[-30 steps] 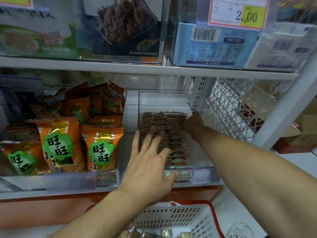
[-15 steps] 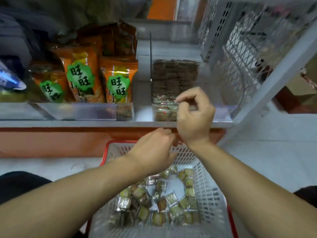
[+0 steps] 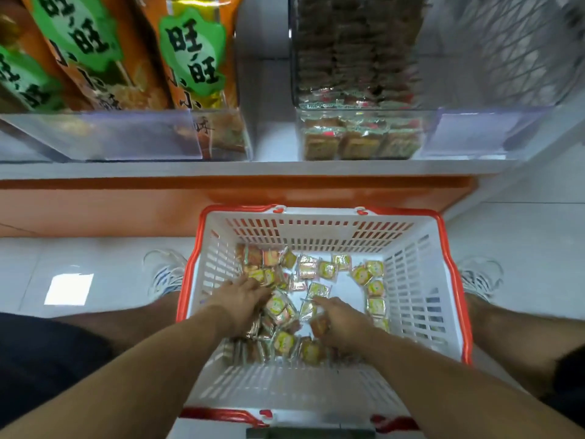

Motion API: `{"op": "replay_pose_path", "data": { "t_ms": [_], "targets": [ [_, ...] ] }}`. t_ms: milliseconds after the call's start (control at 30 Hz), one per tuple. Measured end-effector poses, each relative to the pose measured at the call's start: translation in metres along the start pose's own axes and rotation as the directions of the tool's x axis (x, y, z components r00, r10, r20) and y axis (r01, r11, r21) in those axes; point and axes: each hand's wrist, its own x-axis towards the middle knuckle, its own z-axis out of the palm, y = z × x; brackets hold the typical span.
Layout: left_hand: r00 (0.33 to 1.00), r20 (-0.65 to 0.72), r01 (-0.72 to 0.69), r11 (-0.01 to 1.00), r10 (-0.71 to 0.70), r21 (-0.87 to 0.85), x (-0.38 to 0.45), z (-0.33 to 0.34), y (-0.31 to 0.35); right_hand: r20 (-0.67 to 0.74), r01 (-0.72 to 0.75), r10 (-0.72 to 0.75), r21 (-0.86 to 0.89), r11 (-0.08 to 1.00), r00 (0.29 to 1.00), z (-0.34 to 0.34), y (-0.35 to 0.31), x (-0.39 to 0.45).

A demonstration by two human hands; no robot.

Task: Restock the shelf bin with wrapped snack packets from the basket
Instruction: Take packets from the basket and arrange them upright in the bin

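Both hands are down in the basket (image 3: pixel 424 280), a white slotted one with red rim sitting on the floor at lower centre of frame, just below the shelf edge. Left hand (image 3: pixel 243 296) is left of centre in the basket, palm down, fingers reaching forward into the pile of snack packets (image 3: pixel 316 274); fingertips are buried among the wrappers, so I cannot tell whether it has hold of anything. Right hand (image 3: pixel 340 321) is just right of it, also palm down on the pile, fingers bent onto the packets; grip likewise cannot be told from this angle. Packets are small square foil-wrapped pieces, yellow-green and orange faces, scattered loose over the basket floor, densest toward the left and near side. Shelf bin (image 3: pixel 357 134) is a clear plastic box at upper centre-right of frame, on the white shelf (image 3: pixel 272 167); it is already stacked with brownish wrapped packets behind its transparent front. Upper left: orange snack bags (image 3: pixel 190 58) with green labels standing behind a clear front rail. White wire mesh panel (image 3: pixel 512 42) at upper right. One white shoe (image 3: pixel 166 274) shows on the tiled floor left of the basket, another at the right.
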Motion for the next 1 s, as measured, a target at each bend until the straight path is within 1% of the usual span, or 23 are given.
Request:
{"op": "replay_pose_path", "data": {
  "t_ms": [33,100,200,267,333,367,400,467,600,700,833,933,1000],
  "targets": [
    [0.999,0.017,-0.048,0.998,0.048,0.028,0.005,0.009,0.004,0.023,0.041,-0.041,0.005,0.999,0.999,0.005,-0.003,0.006],
    [0.995,0.059,-0.088,0.995,0.085,0.054,0.015,0.024,0.013,0.08,0.096,-0.093,-0.046,0.994,0.993,0.016,-0.008,0.017],
    [0.991,0.053,-0.121,0.992,0.12,0.022,0.03,0.039,0.027,0.056,0.115,-0.107,-0.152,0.982,0.993,0.03,-0.011,0.024],
    [0.987,0.108,-0.119,0.993,0.117,0.02,0.036,0.048,0.032,0.07,0.129,-0.116,-0.223,0.966,0.991,0.034,-0.01,0.024],
    [0.978,0.167,-0.131,0.99,0.121,0.045,0.04,0.054,0.034,0.098,0.125,-0.104,-0.237,0.963,0.99,0.032,-0.009,0.024],
    [0.977,0.176,-0.13,0.991,0.124,0.022,0.041,0.056,0.036,0.092,0.12,-0.101,-0.234,0.965,0.991,0.03,-0.01,0.024],
    [0.978,0.168,-0.126,0.992,0.127,-0.016,0.042,0.058,0.038,0.076,0.122,-0.107,-0.236,0.964,0.991,0.028,-0.011,0.024],
    [0.984,0.107,-0.132,0.989,0.139,-0.069,0.043,0.061,0.045,0.052,0.13,-0.12,-0.247,0.96,0.991,0.025,-0.015,0.026],
    [0.986,0.028,-0.163,0.984,0.165,-0.07,0.044,0.063,0.055,0.107,0.165,-0.14,-0.282,0.945,0.984,0.02,-0.017,0.023],
    [0.981,0.033,-0.19,0.982,0.19,-0.016,0.049,0.062,0.057,0.127,0.187,-0.153,-0.327,0.926,0.98,0.018,-0.013,0.016],
    [0.974,0.111,-0.206,0.975,0.197,0.079,0.055,0.06,0.063,0.114,0.119,-0.092,-0.263,0.957,0.989,0.018,-0.013,0.012],
    [0.974,0.077,-0.222,0.967,0.214,0.126,0.054,0.062,0.069,0.121,0.112,-0.09,-0.197,0.974,0.989,0.016,-0.016,0.012],
    [0.974,0.033,-0.225,0.965,0.223,0.135,0.053,0.064,0.071,0.085,0.062,-0.054,-0.096,0.993,0.995,0.015,-0.016,0.01]
  ]
}}
